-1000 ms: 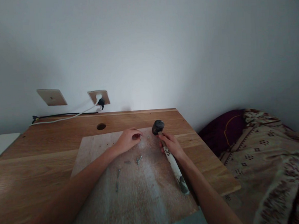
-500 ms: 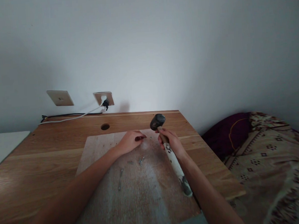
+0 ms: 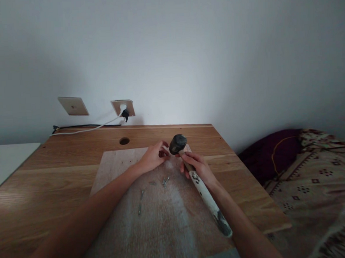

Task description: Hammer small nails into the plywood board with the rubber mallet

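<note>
My right hand (image 3: 196, 167) grips a hammer (image 3: 207, 197) high on its pale wooden handle, close under the black head (image 3: 177, 143). The head hangs just beside the fingertips of my left hand (image 3: 154, 157). That hand rests on a worn wooden board (image 3: 166, 222), fingers pinched together on something too small to make out. Several loose nails (image 3: 152, 188) lie on the board just below both hands.
The board lies on a wooden desk (image 3: 47, 183) with a round cable hole (image 3: 124, 141). Two wall plates, one with a plug (image 3: 124, 113) and white cable, sit behind it. A bed with patterned blanket (image 3: 316, 182) stands at right, a white surface (image 3: 5, 158) at left.
The hammer head has swung left and down toward my left fingertips. My left hand stays pinched at the same spot on the board. The view has shifted slightly.
</note>
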Demonstrator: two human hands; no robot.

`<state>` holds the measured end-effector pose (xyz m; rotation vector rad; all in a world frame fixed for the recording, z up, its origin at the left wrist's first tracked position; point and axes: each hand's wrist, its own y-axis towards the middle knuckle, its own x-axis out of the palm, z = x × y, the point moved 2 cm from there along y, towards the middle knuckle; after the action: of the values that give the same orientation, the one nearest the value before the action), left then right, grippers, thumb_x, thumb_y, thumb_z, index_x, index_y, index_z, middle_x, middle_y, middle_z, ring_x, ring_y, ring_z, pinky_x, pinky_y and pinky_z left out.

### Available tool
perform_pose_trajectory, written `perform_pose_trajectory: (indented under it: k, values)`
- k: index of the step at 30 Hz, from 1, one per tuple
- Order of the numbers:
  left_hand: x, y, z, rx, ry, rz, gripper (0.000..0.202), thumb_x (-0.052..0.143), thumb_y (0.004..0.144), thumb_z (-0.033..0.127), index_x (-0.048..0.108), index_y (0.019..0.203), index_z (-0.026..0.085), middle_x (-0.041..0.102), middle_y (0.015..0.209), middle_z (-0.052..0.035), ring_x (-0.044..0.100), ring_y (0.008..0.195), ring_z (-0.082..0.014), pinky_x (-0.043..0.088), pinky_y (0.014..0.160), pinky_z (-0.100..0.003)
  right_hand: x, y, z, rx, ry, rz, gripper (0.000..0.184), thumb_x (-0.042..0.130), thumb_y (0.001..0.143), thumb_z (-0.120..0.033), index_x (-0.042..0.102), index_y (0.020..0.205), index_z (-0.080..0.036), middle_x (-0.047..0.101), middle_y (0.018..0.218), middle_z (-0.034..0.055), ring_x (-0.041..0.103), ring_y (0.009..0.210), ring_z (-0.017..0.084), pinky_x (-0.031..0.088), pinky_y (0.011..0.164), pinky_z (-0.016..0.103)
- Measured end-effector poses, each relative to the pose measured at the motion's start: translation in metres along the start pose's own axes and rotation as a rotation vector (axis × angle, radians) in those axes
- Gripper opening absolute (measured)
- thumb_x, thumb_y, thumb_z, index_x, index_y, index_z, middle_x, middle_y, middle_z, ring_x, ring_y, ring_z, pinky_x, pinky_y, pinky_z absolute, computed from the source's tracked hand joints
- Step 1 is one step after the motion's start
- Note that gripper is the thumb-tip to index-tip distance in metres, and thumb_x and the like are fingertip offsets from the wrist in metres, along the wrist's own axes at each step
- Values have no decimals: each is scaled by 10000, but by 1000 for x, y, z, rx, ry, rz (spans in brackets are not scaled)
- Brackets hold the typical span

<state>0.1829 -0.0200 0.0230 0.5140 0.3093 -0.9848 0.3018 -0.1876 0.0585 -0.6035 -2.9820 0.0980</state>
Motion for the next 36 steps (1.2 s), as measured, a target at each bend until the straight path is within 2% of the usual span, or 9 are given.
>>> perform_pose_trajectory:
  k: [5,8,13,19,31,36]
  values:
    - [-1,0,0,-4,-15,-11,590,682,791,88,525,1352,181,802,930,-48,780,862,-233,595,779,-340,5,-3,2,-12,-66,-18,364,708,797,-537,682,833,-176,607,536,-30,495,372,101,348,370,216]
    - [-1,0,0,8,-15,-11,665,683,768,65,497,1397,175,799,951,-46,773,873,-230,589,790,-339,7,-3,5,-3,-92,-31,337,694,806,-522,664,793,-187,582,541,-37,481,378,97,346,374,219]
    - [-1,0,-1,34,74,25,637,718,742,66,559,1349,174,785,993,-46,742,821,-210,568,751,-320,6,-2,7,17,-118,-30,344,681,799,-532,667,799,-189,573,546,-38,474,378,101,336,372,227]
    - [1,1,-7,37,-10,11,619,677,755,38,580,1350,179,785,1069,-71,749,974,-229,581,877,-355,5,-3,7,37,-149,-16,317,676,806,-508,654,765,-194,566,544,-41,484,390,101,353,383,221]
    - [1,0,-8,55,10,5,556,661,749,36,625,1285,181,778,1097,-80,738,989,-233,572,869,-353,8,-4,8,9,-153,-14,311,654,812,-504,651,773,-196,569,539,-38,473,390,104,352,378,226]
    - [-4,-1,-1,33,56,-32,463,646,779,72,630,1229,177,755,1001,-52,709,840,-205,545,792,-332,6,-3,6,6,-140,10,333,676,788,-526,659,792,-194,561,529,-41,470,385,104,359,376,226]
